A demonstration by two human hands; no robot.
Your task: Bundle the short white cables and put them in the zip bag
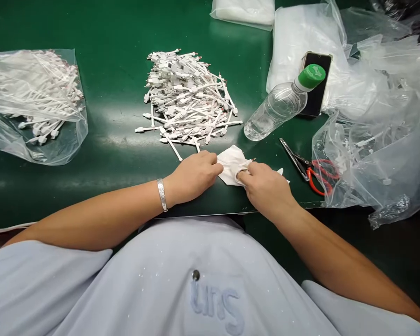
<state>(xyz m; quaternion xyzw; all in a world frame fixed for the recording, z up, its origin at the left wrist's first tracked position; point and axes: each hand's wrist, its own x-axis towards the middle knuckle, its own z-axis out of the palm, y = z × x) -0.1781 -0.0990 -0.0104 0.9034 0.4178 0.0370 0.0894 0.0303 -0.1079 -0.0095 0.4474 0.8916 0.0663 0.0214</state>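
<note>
Head view: a white cloth (231,163) was held between both hands near the front edge of a green workbench (108,161). Its folds were grasped by the right hand (266,191), with the fingers curled firmly around them. The cloth's left side was pinched by the left hand (192,177), whose fingers were bent closed against it. A small metal tip (254,159) was seen poking from the cloth, but what was wrapped inside could not be told. The cloth was judged light and soft, best held by its gathered middle, since its thin corners would give little purchase.

A heap of short white cables (187,100) lay just beyond the hands; these were judged light, slim and easily tangled, best taken singly by their plugs. More cables were held in a clear plastic bag (31,107) on the left. To the right stood a water bottle (276,107) lying on its side against a phone (317,84), with red-handled snips (310,170) nearby and a crumpled bag (367,154) beyond them. Movement toward the person was limited by the bench edge, which ran just beneath the wrists. Green bench top was left open between the left bag and the heap.
</note>
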